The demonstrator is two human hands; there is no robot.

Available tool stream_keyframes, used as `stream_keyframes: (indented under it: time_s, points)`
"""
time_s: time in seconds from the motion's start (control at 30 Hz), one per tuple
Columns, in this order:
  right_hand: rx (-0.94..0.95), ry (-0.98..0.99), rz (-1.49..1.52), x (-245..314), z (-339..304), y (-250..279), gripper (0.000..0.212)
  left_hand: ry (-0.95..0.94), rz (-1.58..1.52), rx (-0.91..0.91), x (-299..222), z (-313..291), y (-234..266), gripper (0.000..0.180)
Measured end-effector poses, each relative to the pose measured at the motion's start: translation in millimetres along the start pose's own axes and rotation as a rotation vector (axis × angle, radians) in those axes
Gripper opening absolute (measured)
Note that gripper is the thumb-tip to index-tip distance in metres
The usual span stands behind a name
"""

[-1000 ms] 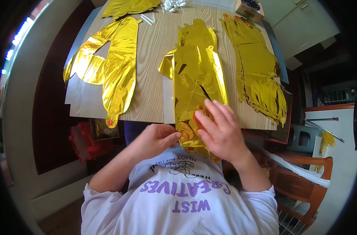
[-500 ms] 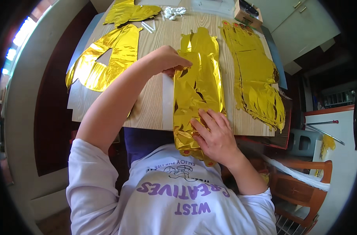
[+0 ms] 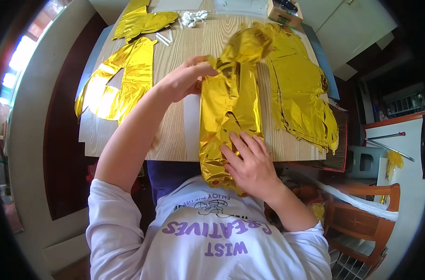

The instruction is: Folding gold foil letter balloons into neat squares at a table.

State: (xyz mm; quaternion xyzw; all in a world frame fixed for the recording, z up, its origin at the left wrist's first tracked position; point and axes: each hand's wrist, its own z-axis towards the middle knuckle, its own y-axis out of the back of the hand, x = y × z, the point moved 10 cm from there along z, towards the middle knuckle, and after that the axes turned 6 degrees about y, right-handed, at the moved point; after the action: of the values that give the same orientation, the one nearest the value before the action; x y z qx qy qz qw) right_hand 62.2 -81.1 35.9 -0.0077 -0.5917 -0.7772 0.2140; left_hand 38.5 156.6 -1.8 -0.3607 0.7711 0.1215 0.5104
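A flat, uninflated gold foil balloon [image 3: 217, 105] lies lengthwise before me, its near end hanging over the table's front edge against my shirt. My left hand [image 3: 186, 78] pinches it at the left edge, toward the far end; the fingertips are partly hidden by the foil. Beyond that grip, a crumpled, blurred part of gold foil [image 3: 245, 44] stands raised and leans right. Spread over the near half, the fingers of my right hand [image 3: 250, 163] press the creased foil down.
More flat gold foil balloons lie around: a stack [image 3: 301, 88] on the right, an angular one [image 3: 135, 70] and another [image 3: 145, 23] at left. White clumps [image 3: 193, 18], thin white sticks [image 3: 163, 39] and a cardboard box [image 3: 285, 14] sit at the back. A wooden chair [image 3: 361, 224] stands right.
The foil's far end, flat before, has risen and swung up to the right. My left hand has moved slightly left with its edge; my right hand stays pressed on the near half.
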Motion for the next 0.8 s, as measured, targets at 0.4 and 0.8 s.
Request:
stream_keyframes:
  time_s: [0.4,0.8]
  points:
    - [0.0,-0.008,-0.04,-2,1,-2,0.051,-0.108,0.121,0.217,-33,38,-16,0.038]
    - [-0.123,-0.027,0.162,-21,-4,27,0.042,-0.662,1.044,-0.46,-32,-68,-2,0.048]
